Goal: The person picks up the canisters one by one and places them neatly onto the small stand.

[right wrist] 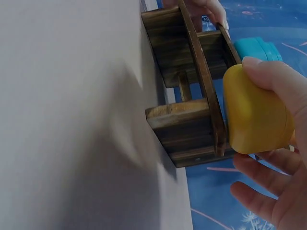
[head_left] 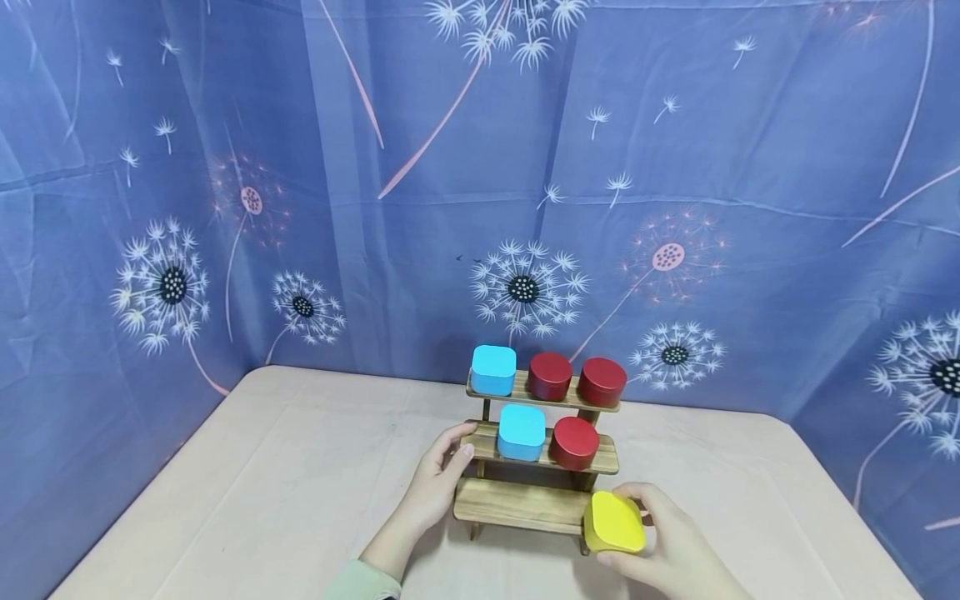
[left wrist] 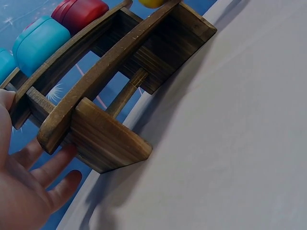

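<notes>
A three-tier wooden stand (head_left: 517, 505) stands on the table. My left hand (head_left: 435, 479) holds the left end of its middle tier, thumb at the front edge; other fingers reach the stand's side in the left wrist view. My right hand (head_left: 667, 537) grips a yellow square box (head_left: 615, 523) by its sides at the right end of the bottom tier. The right wrist view has the yellow box (right wrist: 256, 112) right against the tier's board. On the middle tier sit a blue square box (head_left: 521, 433) and a red round box (head_left: 574, 443).
The top tier bears another blue square box (head_left: 493, 371) and two red round boxes, one in the middle (head_left: 550, 377) and one at the right (head_left: 602, 382). A pale cloth covers the table (head_left: 262, 483). Behind and beside it hangs a blue dandelion-print curtain (head_left: 420, 250).
</notes>
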Motion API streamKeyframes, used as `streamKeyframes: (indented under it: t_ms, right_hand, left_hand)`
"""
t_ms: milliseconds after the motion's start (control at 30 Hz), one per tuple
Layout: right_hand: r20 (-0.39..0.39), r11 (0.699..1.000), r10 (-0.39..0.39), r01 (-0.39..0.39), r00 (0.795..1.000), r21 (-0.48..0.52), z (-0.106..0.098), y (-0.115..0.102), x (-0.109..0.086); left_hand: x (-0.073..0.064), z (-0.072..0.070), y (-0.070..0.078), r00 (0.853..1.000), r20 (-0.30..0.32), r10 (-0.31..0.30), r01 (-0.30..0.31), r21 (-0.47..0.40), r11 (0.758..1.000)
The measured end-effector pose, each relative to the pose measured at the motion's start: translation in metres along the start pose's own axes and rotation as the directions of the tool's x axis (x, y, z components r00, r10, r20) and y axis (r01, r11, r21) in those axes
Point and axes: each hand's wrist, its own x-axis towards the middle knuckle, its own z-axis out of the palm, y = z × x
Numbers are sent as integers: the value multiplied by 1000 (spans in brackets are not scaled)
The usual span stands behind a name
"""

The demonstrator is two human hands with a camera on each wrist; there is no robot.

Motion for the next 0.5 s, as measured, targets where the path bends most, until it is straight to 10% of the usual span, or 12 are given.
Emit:
streamKeyframes:
  t_ms: [267,500]
  right_hand:
    - [-15,997,-77,77,997,-11,7,-9,5]
    - [90,1000,18,-17,996,-14,10,-19,9]
  left_hand:
    - [0,0,0,1000,-5,4,-4,4,1000]
    - [0,0,0,1000,-4,2,-2,4,1000]
